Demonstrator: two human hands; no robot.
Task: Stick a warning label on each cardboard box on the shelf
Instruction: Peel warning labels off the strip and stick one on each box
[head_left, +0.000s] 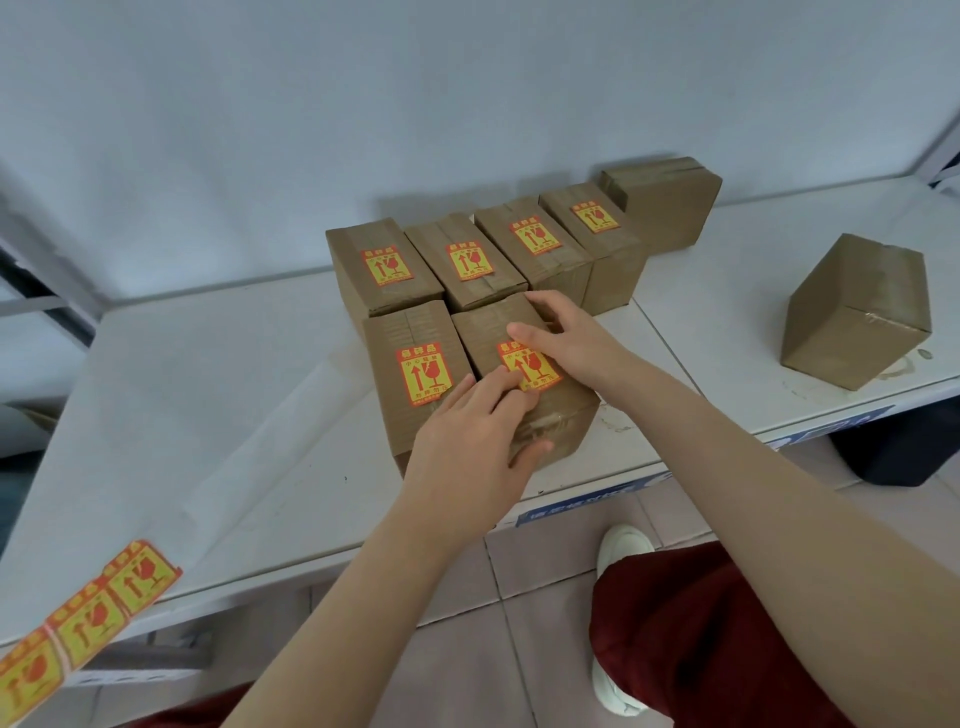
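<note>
Head view: nearest, in the lower left corner of the frame, a strip of yellow-and-red paper warning labels (88, 623) is seen. Its long axis runs from the left edge up and rightward toward the front edge of the white shelf board (208, 374). Whether the strip is held or rests on something cannot be told.

At the middle of the frame, the front-right brown taped cardboard box (563, 415) is worked on with both hands. A yellow-and-red warning label (535, 366) is laid on its top face. The left hand (467, 431) is set at the label's lower left corner, fingers pressed down on it and thumb laid against the box's front face; nothing is clasped. The right hand (566, 338) is spread flat over the label's upper right, fingers extended, nothing held. The step is judged to be the smoothing-down of this label.

Touching this box on its left, a second brown cardboard box (395, 415) is seen with a label on top. Behind these, a row of four brown cardboard boxes (441, 234) is lined up, each one labelled.

No label is visible on two boxes: a lone brown box (857, 312) at the middle right, well apart from the group, and a far brown box (670, 202) at the row's end, upper right of centre. Both lie rightward of the hands, so the right hand is judged nearer to them, while the strip lies on the left hand's side. A label would likely have to be fetched from the left and carried across.
</note>
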